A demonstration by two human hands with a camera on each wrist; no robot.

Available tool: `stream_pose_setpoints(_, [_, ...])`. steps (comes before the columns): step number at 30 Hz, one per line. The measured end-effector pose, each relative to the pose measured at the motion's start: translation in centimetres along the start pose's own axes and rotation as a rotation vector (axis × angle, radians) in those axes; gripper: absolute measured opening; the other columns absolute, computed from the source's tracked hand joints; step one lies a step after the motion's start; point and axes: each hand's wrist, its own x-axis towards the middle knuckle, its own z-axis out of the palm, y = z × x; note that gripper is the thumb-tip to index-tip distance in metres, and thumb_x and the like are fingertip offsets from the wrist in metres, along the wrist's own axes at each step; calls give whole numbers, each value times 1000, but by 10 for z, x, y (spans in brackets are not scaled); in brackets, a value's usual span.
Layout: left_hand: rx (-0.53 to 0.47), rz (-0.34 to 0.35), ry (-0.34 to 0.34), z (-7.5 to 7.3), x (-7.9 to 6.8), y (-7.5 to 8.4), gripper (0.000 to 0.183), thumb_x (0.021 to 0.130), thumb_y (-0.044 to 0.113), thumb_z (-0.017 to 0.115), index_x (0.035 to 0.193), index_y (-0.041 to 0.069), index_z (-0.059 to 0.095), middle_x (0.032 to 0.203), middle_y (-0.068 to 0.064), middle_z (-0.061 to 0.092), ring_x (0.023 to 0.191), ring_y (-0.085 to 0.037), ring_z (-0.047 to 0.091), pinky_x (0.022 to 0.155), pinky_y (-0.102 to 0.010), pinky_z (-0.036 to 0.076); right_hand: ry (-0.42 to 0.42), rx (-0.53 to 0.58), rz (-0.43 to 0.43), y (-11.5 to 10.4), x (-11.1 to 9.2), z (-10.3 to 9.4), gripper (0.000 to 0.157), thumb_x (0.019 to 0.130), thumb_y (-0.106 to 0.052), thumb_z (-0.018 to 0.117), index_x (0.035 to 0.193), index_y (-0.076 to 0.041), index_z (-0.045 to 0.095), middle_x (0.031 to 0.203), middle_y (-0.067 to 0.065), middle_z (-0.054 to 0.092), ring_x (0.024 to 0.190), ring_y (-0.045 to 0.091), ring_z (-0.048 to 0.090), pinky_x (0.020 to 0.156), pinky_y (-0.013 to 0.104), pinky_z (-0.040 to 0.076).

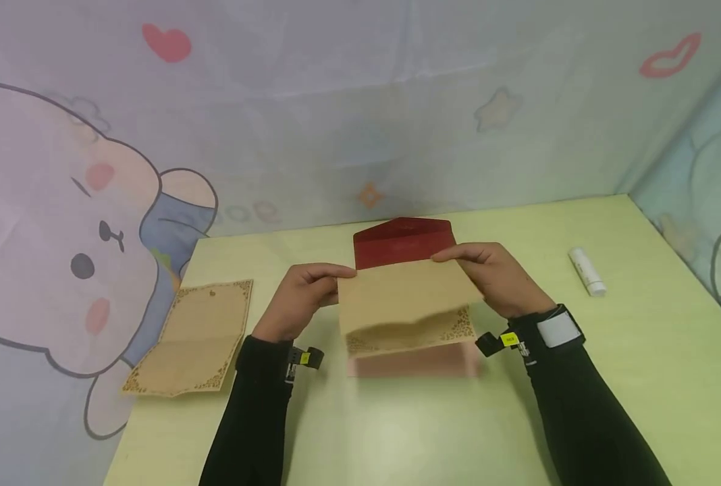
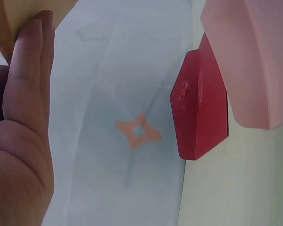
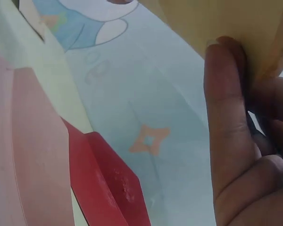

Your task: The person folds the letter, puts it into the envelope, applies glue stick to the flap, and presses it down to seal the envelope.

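Note:
A folded sheet of tan letter paper (image 1: 403,293) with a brown floral border hangs above the table. My left hand (image 1: 300,300) pinches its upper left corner, and my right hand (image 1: 499,280) pinches it near the upper right. The lower edges of the two halves stand slightly apart. Below the sheet lies a pink envelope (image 1: 415,364), mostly hidden in the head view; part of the pink envelope (image 2: 245,61) shows in the left wrist view. Behind it is a red envelope (image 1: 403,248) with its flap up.
On the left of the table (image 1: 640,391) lies another bordered tan sheet (image 1: 199,341), creased across the middle and opened out. A small white tube (image 1: 587,271) lies at the right. A printed cloth (image 1: 312,121) hangs along the back edge.

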Motion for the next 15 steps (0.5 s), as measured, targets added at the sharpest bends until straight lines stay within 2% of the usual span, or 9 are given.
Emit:
stream_pose_setpoints(2, [10,11,9,0,0,3,38,112,4,50,135,-6,78,101,5,67,96,-12,59,100,-28,65,10,-10,12,-3,2,0,44,114,-2,49,119,-22,88,90,-14,70,81,6,60,79,21,55])
stream_pose_setpoints(4, [15,23,29,2,0,5,34,113,8,55,130,-4,81,116,4,76,103,-12,68,104,-33,67,18,-9,20,-5,3,1,46,113,-4,46,115,-21,88,87,-13,70,78,7,61,79,23,57])
stream_pose_setpoints(6, [58,46,60,5,1,6,26,111,11,64,124,-1,84,119,4,82,105,-12,76,101,-34,68,36,-40,6,-6,4,3,40,113,-4,52,113,-19,89,97,-13,78,84,7,66,80,23,59])
stream_pose_setpoints(8, [95,68,93,9,2,8,19,109,12,75,120,1,85,111,3,84,98,-10,78,96,-33,69,54,-97,-13,-6,4,4,27,113,-6,62,114,-14,88,106,-14,83,90,6,71,82,23,61])
stream_pose_setpoints(10, [128,89,131,14,2,9,20,104,9,82,123,3,83,104,0,85,92,-8,79,91,-32,69,78,-166,-28,-6,3,6,16,110,-7,73,121,-6,84,103,-15,84,92,6,72,83,23,62])
stream_pose_setpoints(13, [179,100,193,20,0,9,29,102,6,84,130,7,80,104,-7,88,85,-7,80,87,-31,68,99,-274,-18,-9,1,8,28,107,-10,79,133,1,75,101,-12,85,93,7,75,85,24,64])
stream_pose_setpoints(15, [228,109,231,23,-2,8,30,101,7,85,131,9,82,106,-12,88,85,-7,81,85,-30,68,100,-364,-6,-11,-1,10,34,108,-15,79,138,0,74,105,-5,86,96,8,79,89,26,66])
